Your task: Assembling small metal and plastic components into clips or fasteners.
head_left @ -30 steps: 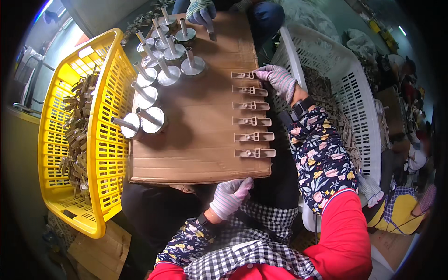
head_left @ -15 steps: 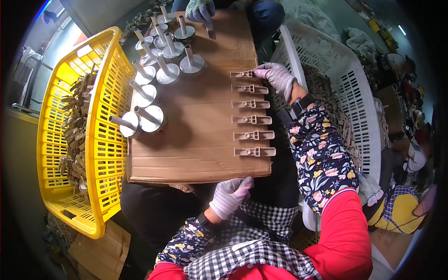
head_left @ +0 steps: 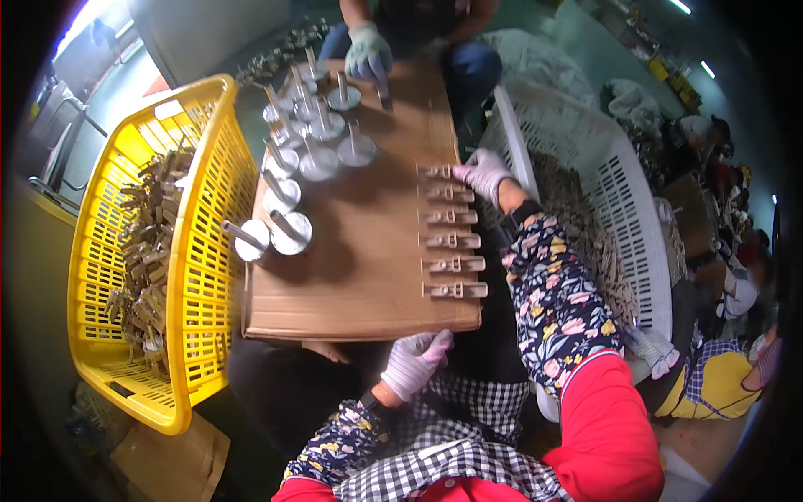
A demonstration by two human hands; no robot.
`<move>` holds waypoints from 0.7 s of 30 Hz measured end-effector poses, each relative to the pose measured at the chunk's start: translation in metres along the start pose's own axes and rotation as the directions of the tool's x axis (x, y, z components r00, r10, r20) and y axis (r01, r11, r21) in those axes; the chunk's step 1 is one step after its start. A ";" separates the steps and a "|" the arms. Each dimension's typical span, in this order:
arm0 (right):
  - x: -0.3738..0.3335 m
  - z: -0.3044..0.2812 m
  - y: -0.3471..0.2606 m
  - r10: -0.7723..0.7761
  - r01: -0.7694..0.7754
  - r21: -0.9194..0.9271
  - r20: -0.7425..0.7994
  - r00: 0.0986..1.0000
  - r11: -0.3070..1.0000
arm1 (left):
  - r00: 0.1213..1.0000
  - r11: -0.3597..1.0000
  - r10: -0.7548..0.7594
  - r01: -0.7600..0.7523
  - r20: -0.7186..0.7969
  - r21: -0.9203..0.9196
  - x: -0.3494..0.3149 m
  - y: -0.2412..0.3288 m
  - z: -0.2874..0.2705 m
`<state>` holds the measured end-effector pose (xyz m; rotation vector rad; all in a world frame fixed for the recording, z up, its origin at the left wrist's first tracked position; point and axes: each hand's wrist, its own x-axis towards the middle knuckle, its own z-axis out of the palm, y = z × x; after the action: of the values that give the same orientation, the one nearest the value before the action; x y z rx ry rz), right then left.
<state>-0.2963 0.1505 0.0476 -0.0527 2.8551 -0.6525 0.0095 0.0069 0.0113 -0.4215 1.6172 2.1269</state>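
Several wooden clothespins [head_left: 452,241] lie in a column along the right edge of a brown board [head_left: 368,209]. My right hand [head_left: 483,173], in a pale striped glove, rests at the top of that column, fingers touching the farthest clothespin [head_left: 435,171]. My left hand [head_left: 413,361], gloved the same, hangs just below the board's near edge with fingers loosely curled; nothing shows in it. Several round metal discs with upright stems [head_left: 311,151] stand on the board's left and far part.
A yellow slatted basket [head_left: 196,276] holding many wooden clothespins stands left of the board. A white slatted basket [head_left: 623,217] with more pieces stands on the right. Another person's gloved hand [head_left: 368,52] reaches onto the board's far end. Another person sits at the lower right.
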 end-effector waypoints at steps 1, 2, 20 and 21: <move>-0.003 -0.003 0.001 0.000 -0.001 -0.032 -0.003 1.000 0.999 | 1.000 1.000 0.018 -0.018 0.013 -0.020 0.001 -0.002 0.002; -0.011 -0.007 -0.008 -0.003 0.003 -0.058 0.000 1.000 0.998 | 0.999 0.999 0.035 -0.034 0.017 -0.037 0.001 -0.002 0.002; -0.004 0.065 -0.142 -0.388 0.388 0.134 -0.029 0.921 0.912 | 0.985 0.985 0.162 -0.165 0.054 0.043 0.010 -0.012 0.006; -0.005 0.063 -0.135 -0.375 0.370 0.152 0.003 0.927 0.917 | 0.986 0.984 0.158 -0.162 0.058 0.071 0.009 -0.012 0.008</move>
<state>-0.2794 0.0027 0.0521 -0.5916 2.7751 -0.9241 0.0080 0.0185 -0.0004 -0.2162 1.7471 2.1635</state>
